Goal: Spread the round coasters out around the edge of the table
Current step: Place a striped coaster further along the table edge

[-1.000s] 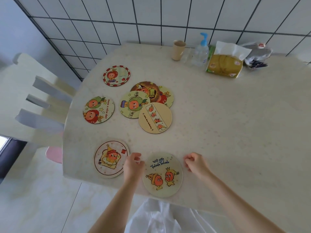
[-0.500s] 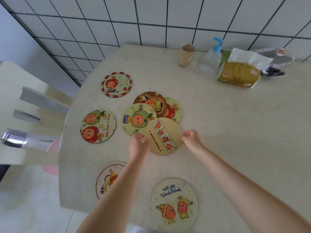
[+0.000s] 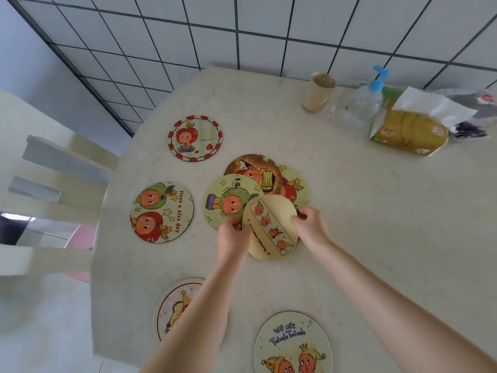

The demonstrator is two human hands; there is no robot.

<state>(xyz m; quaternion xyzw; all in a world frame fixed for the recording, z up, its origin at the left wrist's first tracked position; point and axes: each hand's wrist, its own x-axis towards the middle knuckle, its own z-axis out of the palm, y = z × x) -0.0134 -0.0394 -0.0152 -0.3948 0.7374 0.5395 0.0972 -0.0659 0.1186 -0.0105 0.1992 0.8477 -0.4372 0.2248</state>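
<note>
A tan coaster (image 3: 271,227) with a strip of small fruit figures is tilted up off the table, pinched at its left rim by my left hand (image 3: 231,238) and at its right rim by my right hand (image 3: 309,228). Behind it three coasters overlap in a pile: a green-hooded one (image 3: 228,200), a brown one (image 3: 252,168) and a yellow one (image 3: 294,187). Along the table's left edge lie a red-bordered coaster (image 3: 195,138) and a "Have a nice day" coaster (image 3: 161,212). Near the front edge lie a pink-rimmed coaster (image 3: 172,310), partly under my left forearm, and a "we are Twinkle" coaster (image 3: 291,343).
A beige cup (image 3: 318,91), a pump bottle (image 3: 367,99), a yellow tissue pack (image 3: 408,130) and a crumpled bag (image 3: 473,114) stand at the back against the tiled wall. A cream slatted chair (image 3: 53,184) stands left of the table (image 3: 390,238).
Both hands left the "we are Twinkle" coaster at the front edge, reached to the central pile, took the tan coaster by its rims and lifted it tilted.
</note>
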